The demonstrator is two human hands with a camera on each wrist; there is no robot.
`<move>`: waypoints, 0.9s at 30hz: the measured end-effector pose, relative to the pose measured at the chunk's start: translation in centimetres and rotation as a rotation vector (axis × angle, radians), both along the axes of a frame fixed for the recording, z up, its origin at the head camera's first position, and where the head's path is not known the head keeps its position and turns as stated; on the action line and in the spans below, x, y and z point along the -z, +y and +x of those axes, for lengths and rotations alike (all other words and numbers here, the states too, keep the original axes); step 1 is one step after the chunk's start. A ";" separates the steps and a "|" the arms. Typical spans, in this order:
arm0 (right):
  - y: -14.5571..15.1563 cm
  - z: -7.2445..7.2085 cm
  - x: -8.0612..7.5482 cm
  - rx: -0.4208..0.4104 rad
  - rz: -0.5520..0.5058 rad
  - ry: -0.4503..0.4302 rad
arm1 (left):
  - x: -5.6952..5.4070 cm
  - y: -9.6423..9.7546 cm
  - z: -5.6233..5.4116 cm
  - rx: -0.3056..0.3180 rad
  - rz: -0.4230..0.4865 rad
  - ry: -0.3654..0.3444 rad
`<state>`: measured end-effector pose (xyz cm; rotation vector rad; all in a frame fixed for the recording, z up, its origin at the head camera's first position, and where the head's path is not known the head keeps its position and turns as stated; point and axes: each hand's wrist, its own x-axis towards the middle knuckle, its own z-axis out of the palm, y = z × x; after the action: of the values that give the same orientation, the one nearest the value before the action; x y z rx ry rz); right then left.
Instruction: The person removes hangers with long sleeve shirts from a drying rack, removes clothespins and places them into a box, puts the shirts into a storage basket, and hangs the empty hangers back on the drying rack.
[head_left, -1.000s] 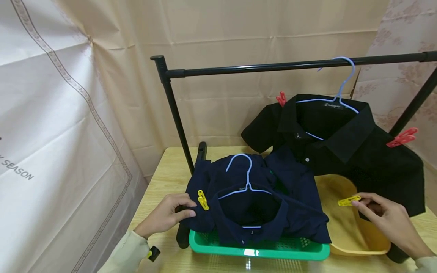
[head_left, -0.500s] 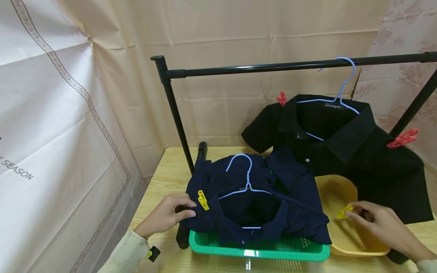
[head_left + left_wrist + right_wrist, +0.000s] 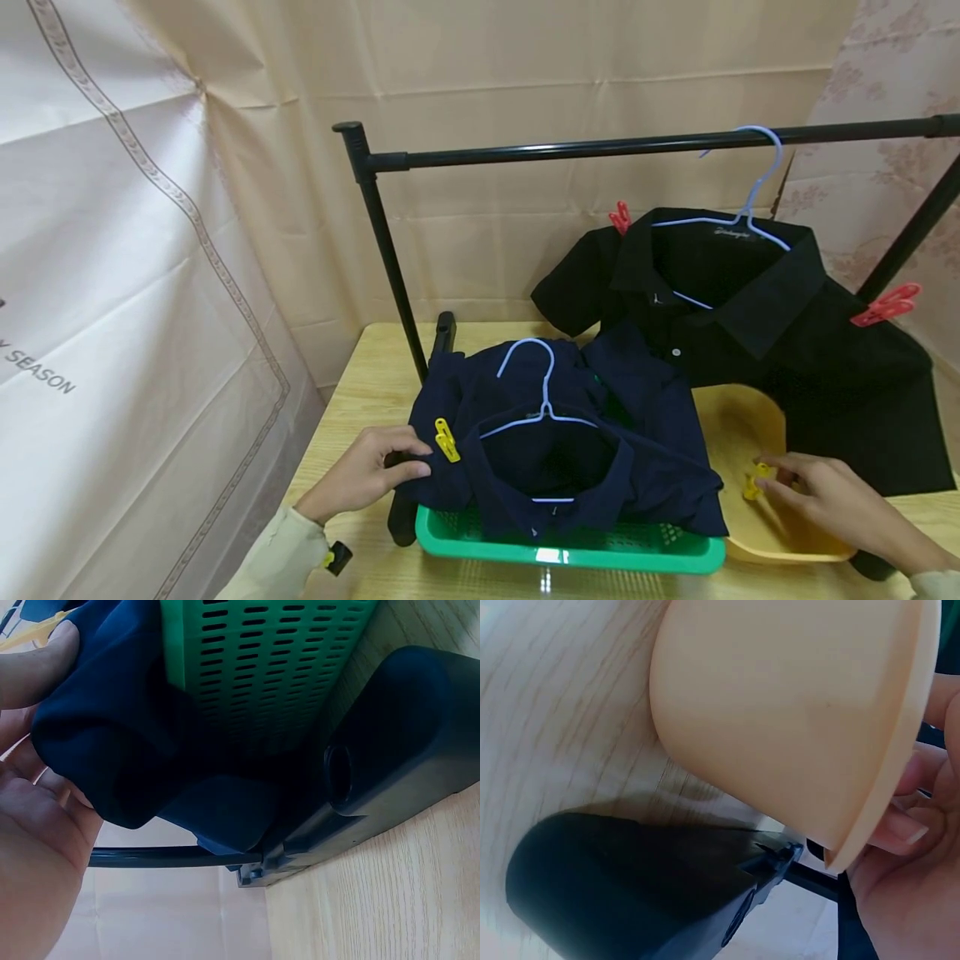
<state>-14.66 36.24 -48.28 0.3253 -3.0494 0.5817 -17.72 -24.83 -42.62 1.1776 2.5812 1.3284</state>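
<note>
In the head view my left hand (image 3: 371, 467) pinches the sleeve edge of a navy collared shirt (image 3: 663, 479). The left wrist view shows thumb and fingers on either side of the dark cloth (image 3: 105, 697). A yellow clothespin (image 3: 447, 442) is clipped on that shoulder, and a light-blue hanger (image 3: 547, 387) sits inside the collar. The shirt lies over a green perforated basket (image 3: 570, 558). Over the yellow basin (image 3: 738, 412), my right hand (image 3: 836, 496) pinches another yellow clothespin (image 3: 752, 485); the basin wall (image 3: 780, 697) hides it in the right wrist view.
A black garment rack (image 3: 570, 152) stands over the table (image 3: 352, 375). From its bar a black shirt (image 3: 817, 383) hangs on a blue hanger, with red clothespins (image 3: 887, 305) on both shoulders. Rack feet (image 3: 397, 735) lie beside the basket and the basin.
My right hand has lowered leftward into the basin area, and its clothespin has turned from level to nearly upright. The black shirt's lower right edge has dropped slightly. The left hand stays put.
</note>
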 end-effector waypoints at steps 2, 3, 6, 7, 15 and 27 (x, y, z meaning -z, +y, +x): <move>0.0 -0.1 0.0 -0.011 0.004 -0.011 | 0.0 0.0 0.0 -0.001 -0.002 -0.001; 0.0 -0.2 0.1 -0.017 0.007 -0.012 | 0.0 0.0 0.0 -0.003 -0.003 -0.001; 0.0 -0.3 0.2 -0.030 0.019 -0.010 | 0.0 0.0 0.0 -0.011 -0.007 -0.007; 0.0 -0.3 0.2 -0.031 0.024 -0.009 | 0.0 0.0 0.0 -0.013 -0.009 -0.010; 0.2 -0.6 0.2 -0.036 0.023 -0.020 | 0.0 -0.1 0.0 -0.013 -0.009 -0.007; -0.1 -0.4 0.1 -0.043 -0.002 0.032 | 0.1 0.0 -0.1 -0.015 -0.003 0.008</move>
<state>-15.09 36.18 -48.41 0.3975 -3.0180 0.5765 -17.86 -24.85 -42.73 1.1683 2.6017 1.3241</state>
